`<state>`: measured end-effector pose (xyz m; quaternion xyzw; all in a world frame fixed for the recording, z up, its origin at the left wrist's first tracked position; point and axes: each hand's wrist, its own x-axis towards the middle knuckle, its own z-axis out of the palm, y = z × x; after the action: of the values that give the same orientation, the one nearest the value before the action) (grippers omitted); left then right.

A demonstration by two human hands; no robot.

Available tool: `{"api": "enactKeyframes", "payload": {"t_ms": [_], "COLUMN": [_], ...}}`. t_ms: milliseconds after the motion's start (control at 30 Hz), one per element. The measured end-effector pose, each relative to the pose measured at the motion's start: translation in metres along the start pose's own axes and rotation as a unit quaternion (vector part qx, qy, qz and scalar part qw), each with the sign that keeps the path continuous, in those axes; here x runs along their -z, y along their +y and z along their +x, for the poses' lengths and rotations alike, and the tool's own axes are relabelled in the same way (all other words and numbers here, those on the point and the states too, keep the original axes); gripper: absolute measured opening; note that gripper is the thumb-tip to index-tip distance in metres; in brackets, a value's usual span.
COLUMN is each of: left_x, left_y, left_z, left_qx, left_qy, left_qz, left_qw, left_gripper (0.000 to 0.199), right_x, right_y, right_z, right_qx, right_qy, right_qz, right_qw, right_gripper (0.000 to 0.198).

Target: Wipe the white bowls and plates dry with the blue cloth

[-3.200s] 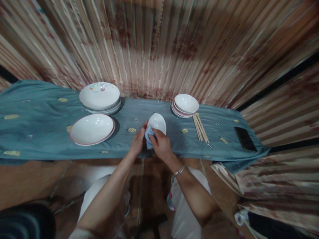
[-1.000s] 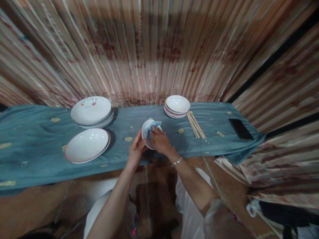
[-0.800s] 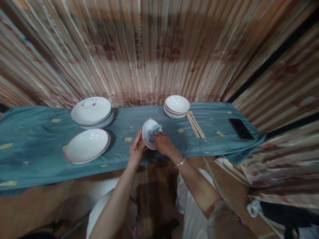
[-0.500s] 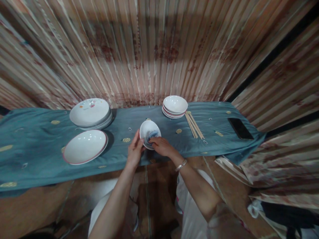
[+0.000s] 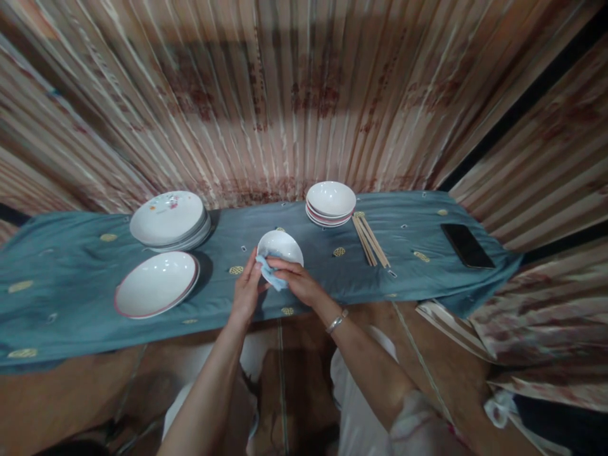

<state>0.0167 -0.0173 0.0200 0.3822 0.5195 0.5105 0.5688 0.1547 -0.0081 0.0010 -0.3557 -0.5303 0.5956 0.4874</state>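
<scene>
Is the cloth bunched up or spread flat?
Bunched up: the blue cloth is crumpled against the bowl, held in the right hand.

No text, brand or number readable. Floral plate (image 5: 167, 221) on top of stack: faint grey line beside printed flowers, possibly lettering, too small to make out. Pleated curtain (image 5: 308, 152): narrow vertical columns of small dark marks running down folds, script-like, too blurred to read; cannot tell whether writing or ornament. Teal tablecloth (image 5: 318, 278): small pale-edged rectangular marks scattered between yellow motifs, label-like in shape, content too small to tell. Smartphone (image 5: 467, 246): dark face, markings indistinct.
</scene>
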Motion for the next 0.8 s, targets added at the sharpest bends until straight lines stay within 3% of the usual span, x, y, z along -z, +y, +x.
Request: {"api": "enactKeyframes", "payload": {"t_ms": [233,500,633,800], "left_x": [0.004,0.007,0.006,0.007], "left_y": [-0.005,-0.003,-0.001,-0.001], "left_z": [0.002,-0.003,-0.005,-0.004], "left_qx": [-0.029,-0.027,-0.024,-0.025], "left_qy": [-0.008,-0.016,-0.022,-0.021], "left_qz": [0.027,0.048,0.044,0.038], "left_qw": [0.999,0.998,0.999,0.999], "left_gripper": [0.070,0.074,0.071,0.070], "right_x": [-0.006,-0.007,-0.001,0.012], "right_y": [-0.007,-0.001,-0.001,0.002], "right_z": [0.009,0.026,0.028,0.025], "right_qx": [0.064,0.068,0.087,0.100], "right_qy": [0.017,0.059,0.071,0.081], "right_qz": [-0.125,-0.288,-0.373,-0.499], "right_qw": [0.990,0.953,0.921,0.857], "right_gripper": [0.042,0.055,0.058,0.060]}}
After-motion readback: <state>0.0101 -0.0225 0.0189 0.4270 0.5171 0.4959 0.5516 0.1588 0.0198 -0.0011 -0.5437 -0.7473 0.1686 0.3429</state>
